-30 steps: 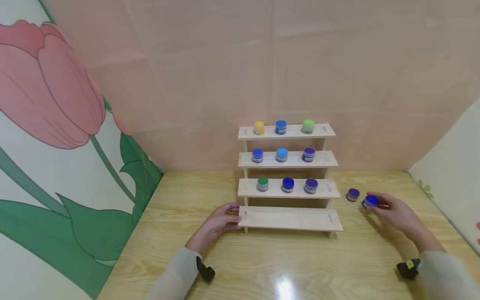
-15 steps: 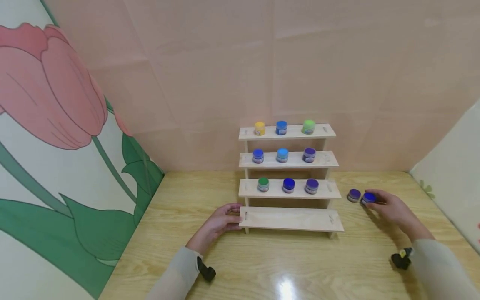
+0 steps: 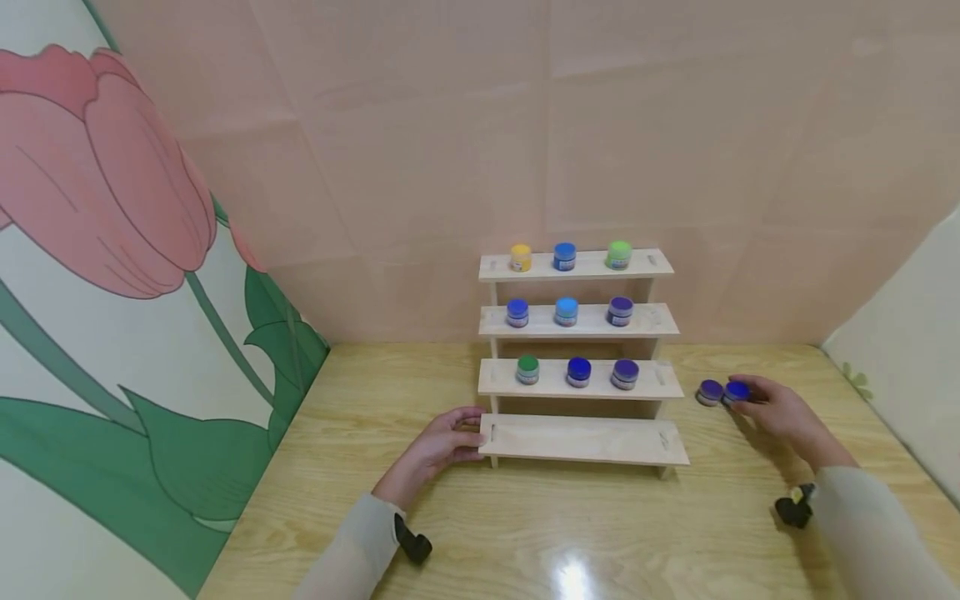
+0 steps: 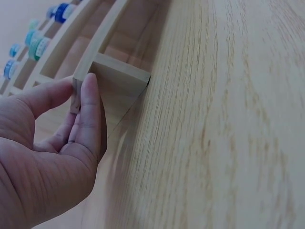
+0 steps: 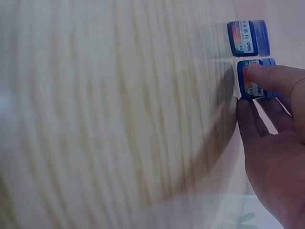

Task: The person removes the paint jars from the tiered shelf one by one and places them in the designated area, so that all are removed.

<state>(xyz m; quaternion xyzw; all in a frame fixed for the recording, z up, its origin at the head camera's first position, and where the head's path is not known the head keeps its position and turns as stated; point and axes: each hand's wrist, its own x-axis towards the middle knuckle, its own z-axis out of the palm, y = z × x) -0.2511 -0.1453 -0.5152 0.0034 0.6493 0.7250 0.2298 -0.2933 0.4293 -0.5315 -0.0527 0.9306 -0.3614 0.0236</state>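
Observation:
A four-tier wooden display shelf (image 3: 585, 438) stands on the table. My left hand (image 3: 442, 444) pinches the left end of its lowest board; in the left wrist view, thumb and fingers (image 4: 89, 112) close on the board's edge. Right of the shelf, my right hand (image 3: 783, 417) grips a small blue-lidded paint jar (image 3: 737, 392) between thumb and fingers. The right wrist view has this jar (image 5: 248, 86) standing on the table, close beside a purple-lidded paint jar (image 5: 242, 39). In the head view that purple-lidded jar (image 3: 709, 392) sits just left of the held one.
The upper three tiers each bear several paint jars, among them a yellow jar (image 3: 521, 257), a light green jar (image 3: 618, 255) and a dark green jar (image 3: 528, 369). A pinkish backdrop (image 3: 420, 183) rises behind the wooden table (image 3: 480, 533). A tulip-printed panel (image 3: 112, 183) stands left.
My right hand has moved a little left and away from me, bringing the blue-lidded jar up beside the purple-lidded one. My left hand has stayed on the shelf.

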